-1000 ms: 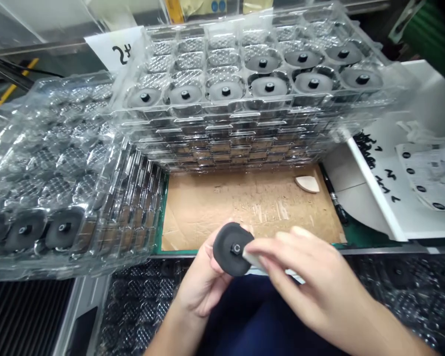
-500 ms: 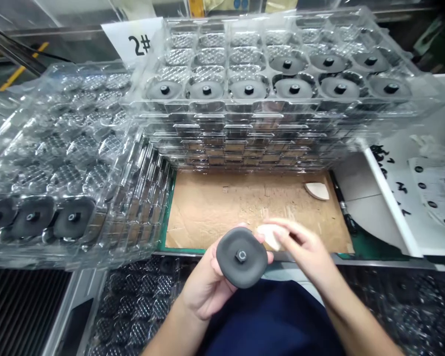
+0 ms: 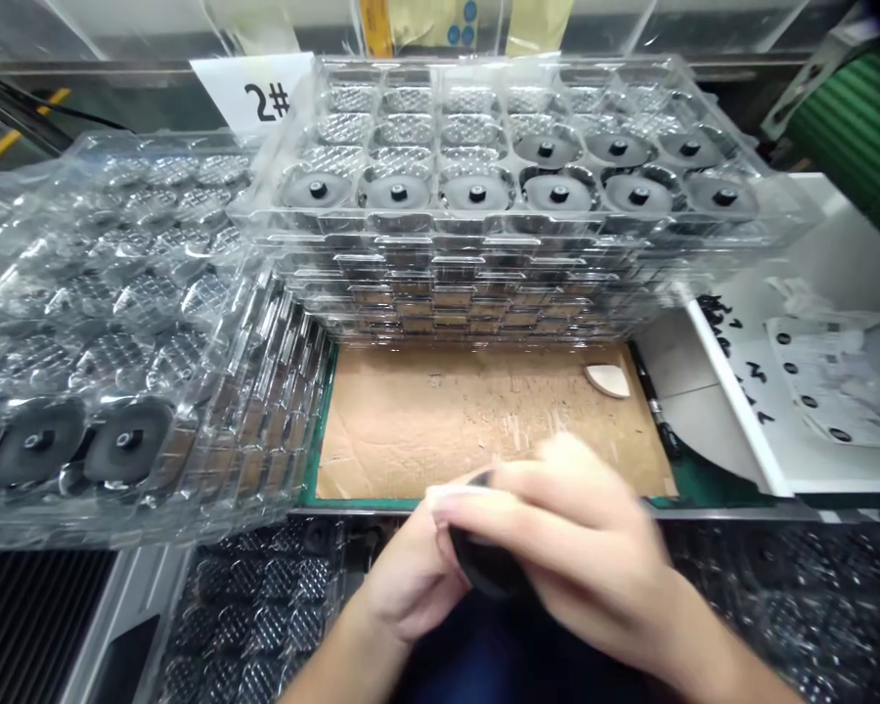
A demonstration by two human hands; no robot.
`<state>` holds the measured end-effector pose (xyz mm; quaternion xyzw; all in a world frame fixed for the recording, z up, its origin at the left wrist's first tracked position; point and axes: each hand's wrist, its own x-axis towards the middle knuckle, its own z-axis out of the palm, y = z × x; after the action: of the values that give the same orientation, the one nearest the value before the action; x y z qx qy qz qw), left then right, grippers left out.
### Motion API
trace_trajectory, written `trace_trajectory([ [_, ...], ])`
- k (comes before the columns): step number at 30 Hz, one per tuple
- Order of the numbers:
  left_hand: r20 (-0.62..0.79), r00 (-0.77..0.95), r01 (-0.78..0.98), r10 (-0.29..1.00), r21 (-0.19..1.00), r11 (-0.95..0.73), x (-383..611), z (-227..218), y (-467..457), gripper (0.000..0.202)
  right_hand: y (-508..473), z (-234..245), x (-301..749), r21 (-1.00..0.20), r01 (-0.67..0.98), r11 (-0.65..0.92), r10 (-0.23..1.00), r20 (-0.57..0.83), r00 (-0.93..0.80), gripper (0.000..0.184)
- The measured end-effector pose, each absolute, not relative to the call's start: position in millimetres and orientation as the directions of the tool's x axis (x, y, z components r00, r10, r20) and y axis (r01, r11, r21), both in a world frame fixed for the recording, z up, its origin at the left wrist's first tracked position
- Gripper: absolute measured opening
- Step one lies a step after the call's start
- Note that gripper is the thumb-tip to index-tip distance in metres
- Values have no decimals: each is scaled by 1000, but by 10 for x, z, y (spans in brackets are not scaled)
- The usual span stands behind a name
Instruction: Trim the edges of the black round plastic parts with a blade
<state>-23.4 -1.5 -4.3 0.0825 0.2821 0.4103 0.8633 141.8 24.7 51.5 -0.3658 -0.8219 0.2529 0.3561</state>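
Brown cardboard (image 3: 411, 420) covers the middle of the bench at the centre of the frame, with a green surface (image 3: 708, 479) showing along its edges. Across the upper centre stands a stack of clear trays (image 3: 447, 293); its top layer holds 9 dark discs (image 3: 455, 186), 6 in the near row and 3 behind them at the right. Beside its upper left corner a paper sign (image 3: 224, 86) reads 2#. At the left of the frame, another stack (image 3: 212, 352) shows 3 more discs (image 3: 149, 440), the leftmost cut by the frame edge. White wedge (image 3: 608, 381) and black pen (image 3: 666, 430) lie right of centre, beside a white bin (image 3: 735, 394).

At lower centre, the left hand (image 3: 411, 577), fingers curled, grips a held disc (image 3: 488, 567). Above it, the right hand (image 3: 594, 557), blurred, its fingers bent nearly closed, pinches a pale piece (image 3: 453, 492) by the disc's upper left edge; the fingers hide most of that piece's shape.
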Motion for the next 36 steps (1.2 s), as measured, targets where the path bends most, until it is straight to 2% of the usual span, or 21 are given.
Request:
trace_trajectory([
  [2,-432,488,-666,759,378,643,-233,-84,-40,31,279,483,1355,-676,441,591,764,293,-575,28],
  [4,-457,480,-673,749,356,649,-231,-107,-53,35,310,438,1337,-654,532,538,804,208,-557,28],
  [6,-477,475,-674,739,343,654,-215,-99,-52,28,333,423,1325,-614,534,581,792,274,-546,26],
  [8,-472,474,-672,743,350,652,-191,-72,-42,19,355,434,1322,-631,410,659,725,389,-568,28],
  [9,-464,471,-673,750,360,645,-180,-59,-37,20,366,444,1331,-662,343,666,703,403,-586,29],
  [11,-452,450,-683,770,383,623,-161,-39,-28,26,379,466,1367,-728,337,597,733,325,-598,28],
  [13,-438,432,-688,788,406,602,-141,-21,-21,30,370,491,1394,-698,484,528,804,226,-550,26],
  [15,-429,428,-674,796,435,597,-115,3,-10,23,352,512,1377,-630,542,557,812,275,-515,26],
  [17,-420,424,-661,802,462,591,-93,21,2,17,360,511,1341,-608,451,653,743,402,-535,31],
  [19,-420,382,-676,823,480,559,-94,14,10,22,408,459,1355,-660,356,661,725,441,-529,29],
  [21,-439,298,-702,848,502,506,-123,-22,8,36,461,325,1451,-732,425,532,822,328,-465,23],
  [23,-460,227,-712,858,523,469,-164,-66,3,49,459,93,1593,-782,542,306,932,131,-337,19],
  [25,-469,213,-714,857,524,464,-192,-94,5,54,376,-216,1714,-799,590,115,974,-27,-226,21],
  [27,-470,227,-724,853,505,470,-195,-98,19,55,242,-522,1781,-810,586,29,974,-110,-200,22],
  [29,-481,243,-733,842,478,484,-177,-86,39,55,127,-715,1802,-815,579,10,967,-140,-214,20],
  [31,-493,256,-732,831,463,500,-148,-68,60,52,90,-710,1797,-828,561,-15,968,-152,-198,20],
  [34,-490,257,-713,833,486,506,-92,-45,73,50,167,-341,1734,-859,511,-39,990,-101,-94,24],
  [36,-479,246,-698,843,516,497,-57,-38,70,51,226,2,1636,-890,454,36,999,30,-21,24],
])
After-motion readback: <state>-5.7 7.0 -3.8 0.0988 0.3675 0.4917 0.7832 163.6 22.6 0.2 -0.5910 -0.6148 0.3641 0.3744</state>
